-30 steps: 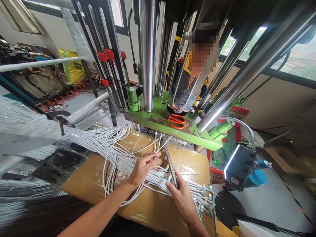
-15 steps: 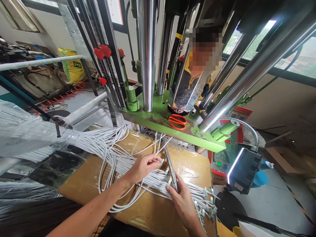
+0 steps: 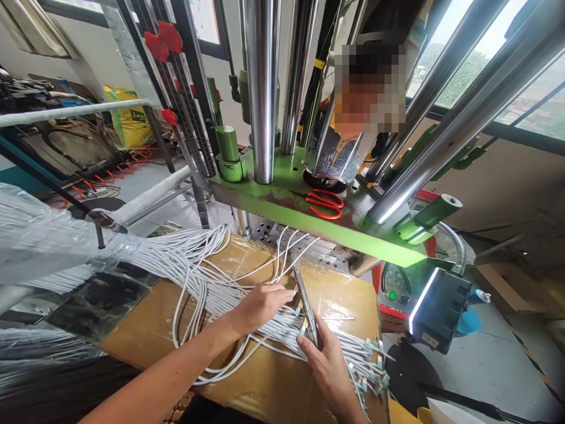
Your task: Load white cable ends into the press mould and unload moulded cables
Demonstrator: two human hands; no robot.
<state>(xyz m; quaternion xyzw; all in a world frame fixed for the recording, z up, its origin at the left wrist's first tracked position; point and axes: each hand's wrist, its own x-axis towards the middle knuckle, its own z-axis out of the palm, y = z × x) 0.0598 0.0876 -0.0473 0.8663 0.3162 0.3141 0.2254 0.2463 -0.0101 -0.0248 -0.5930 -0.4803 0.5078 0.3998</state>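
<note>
My right hand (image 3: pixel 329 365) grips the lower end of a narrow metal bar (image 3: pixel 306 300), thumb on its near side. At the bar's left edge, my left hand (image 3: pixel 265 303) has its fingers pinched together by a small connector end, mostly hidden under the fingertips. Further small pale-green and yellowish connector ends (image 3: pixel 303 325) sit along the same edge. Beneath both hands a thick bundle of light grey cables (image 3: pixel 212 294) lies across a tape-covered cardboard sheet (image 3: pixel 145 330). Several cable ends with pale-green tips (image 3: pixel 373 365) fan out at the right.
Ahead stands a green press plate (image 3: pixel 273 203) with steel columns (image 3: pixel 263 88); red-handled scissors (image 3: pixel 325 203) rest on it. A perforated metal surface (image 3: pixel 269 232) shows beneath. At right are a lit lamp (image 3: pixel 439 306) and a control panel (image 3: pixel 397 288). A person (image 3: pixel 339 153) is behind the press.
The green press plate has risen, carrying the scissors and red knobs upward. My left hand has shifted slightly right with its fingers lowered to the bar; my right hand has hardly moved.
</note>
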